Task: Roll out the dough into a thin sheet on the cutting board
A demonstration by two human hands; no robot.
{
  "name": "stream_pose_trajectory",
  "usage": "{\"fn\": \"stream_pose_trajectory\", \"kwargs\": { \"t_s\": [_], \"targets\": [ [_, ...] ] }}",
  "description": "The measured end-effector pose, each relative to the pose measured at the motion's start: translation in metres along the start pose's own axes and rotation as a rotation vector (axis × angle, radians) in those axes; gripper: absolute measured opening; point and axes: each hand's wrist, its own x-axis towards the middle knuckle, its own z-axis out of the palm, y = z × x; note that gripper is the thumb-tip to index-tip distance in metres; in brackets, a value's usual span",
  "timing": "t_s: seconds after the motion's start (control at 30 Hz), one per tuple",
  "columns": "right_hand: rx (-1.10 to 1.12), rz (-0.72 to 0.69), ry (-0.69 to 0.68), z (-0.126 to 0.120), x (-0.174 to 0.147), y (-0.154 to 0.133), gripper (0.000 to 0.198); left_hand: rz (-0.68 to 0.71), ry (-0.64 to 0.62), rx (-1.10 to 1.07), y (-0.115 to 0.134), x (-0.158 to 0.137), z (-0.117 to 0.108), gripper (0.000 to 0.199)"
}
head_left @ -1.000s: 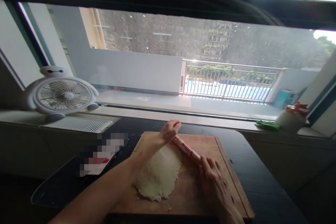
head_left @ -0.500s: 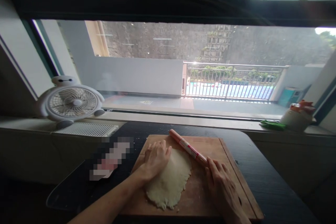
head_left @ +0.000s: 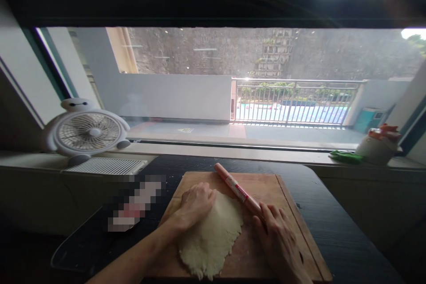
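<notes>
A flat sheet of pale dough [head_left: 213, 235] with a ragged near edge lies on the wooden board [head_left: 266, 182]. My left hand [head_left: 199, 202] has its fingers curled together over the far left edge of the dough; the fingertips are hidden. Just right of the dough, a rolling pin [head_left: 238, 190] with a red and white label slants across the board. Its near end is under my right hand [head_left: 278, 233], whose fingers bend around it.
The board rests on a dark table [head_left: 336, 217]. Left of it lies a blurred-out item [head_left: 138, 206]. A white fan [head_left: 91, 131] stands on the sill to the left. Near the window's right side are a green item [head_left: 346, 156] and a white pot-like object [head_left: 377, 148].
The dough sheet has shifted toward me and a little left, its near edge now lower on the board. Both hands keep their places, with only slight movement; the rolling pin has turned slightly.
</notes>
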Motion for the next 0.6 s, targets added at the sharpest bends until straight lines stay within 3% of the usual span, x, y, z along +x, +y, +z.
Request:
{"fn": "stream_pose_trajectory", "kwargs": {
  "t_s": [0.13,0.33,0.43,0.53,0.6],
  "targets": [
    [0.013,0.004,-0.006,0.003,0.000,0.001,0.030,0.060,0.062,-0.099,-0.003,-0.005,-0.004,0.032],
    [0.059,0.022,0.013,0.005,-0.002,0.006,0.027,0.328,-0.052,-0.045,-0.012,0.022,-0.016,0.032],
    [0.153,0.006,0.020,0.002,-0.001,0.005,0.027,0.388,0.085,-0.013,-0.012,0.039,-0.028,0.029],
    [0.228,-0.128,-0.053,-0.003,0.002,-0.002,0.027,0.384,0.294,-0.044,-0.005,0.050,-0.040,0.029],
    [0.220,-0.217,-0.123,-0.006,0.001,-0.009,0.025,0.393,0.295,-0.089,0.001,0.053,-0.041,0.028]
  ]
}}
